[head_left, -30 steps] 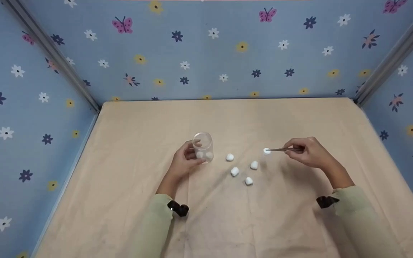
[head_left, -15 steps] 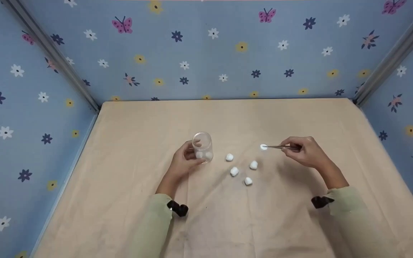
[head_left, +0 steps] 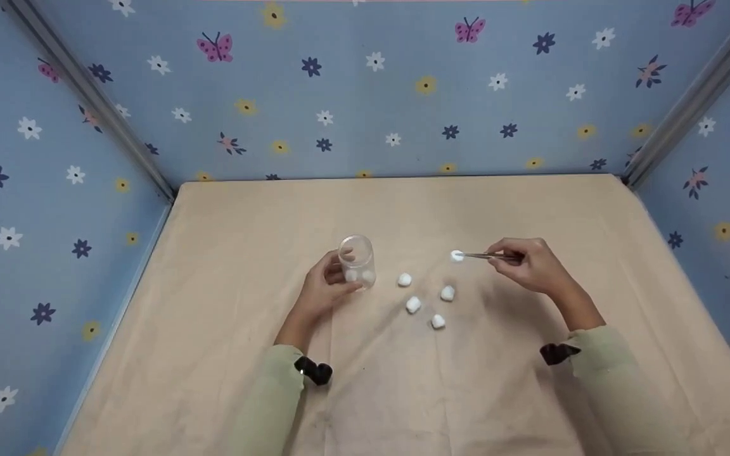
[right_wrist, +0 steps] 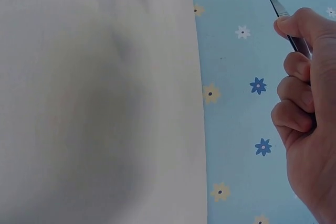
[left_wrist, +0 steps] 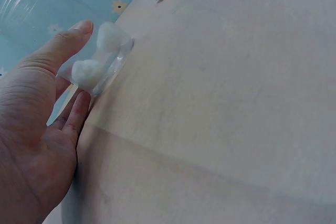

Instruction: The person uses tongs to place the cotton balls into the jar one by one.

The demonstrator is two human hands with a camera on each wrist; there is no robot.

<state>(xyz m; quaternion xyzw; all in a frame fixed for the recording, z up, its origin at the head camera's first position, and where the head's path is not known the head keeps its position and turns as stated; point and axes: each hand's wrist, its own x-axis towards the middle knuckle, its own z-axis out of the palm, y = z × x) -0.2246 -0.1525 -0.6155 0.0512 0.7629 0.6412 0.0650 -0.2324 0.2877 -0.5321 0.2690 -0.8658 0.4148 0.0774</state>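
Observation:
My left hand (head_left: 326, 285) holds a clear plastic jar (head_left: 357, 256), thumb and fingers round its sides. The jar's mouth faces up, and two cotton balls (left_wrist: 88, 73) lie at its bottom in the left wrist view. In my right hand (head_left: 530, 263) is a pair of metal tweezers (right_wrist: 276, 4), pinched between thumb and fingers. The tweezers' tips grip another cotton ball (head_left: 457, 256), raised over the table to the right of the jar. Several loose cotton balls (head_left: 447, 293) lie on the cloth between the two hands.
A beige cloth (head_left: 244, 253) covers the table and shows soft creases. Blue panels (head_left: 365, 88) with flowers and butterflies stand behind it and at both sides. Grey metal posts (head_left: 92, 95) mark the back corners. A black wrist camera (head_left: 314, 370) sits at each sleeve.
My right hand has moved left and slightly away from me, bringing the tweezers and their cotton ball nearer the jar. The left hand and jar stay where they were.

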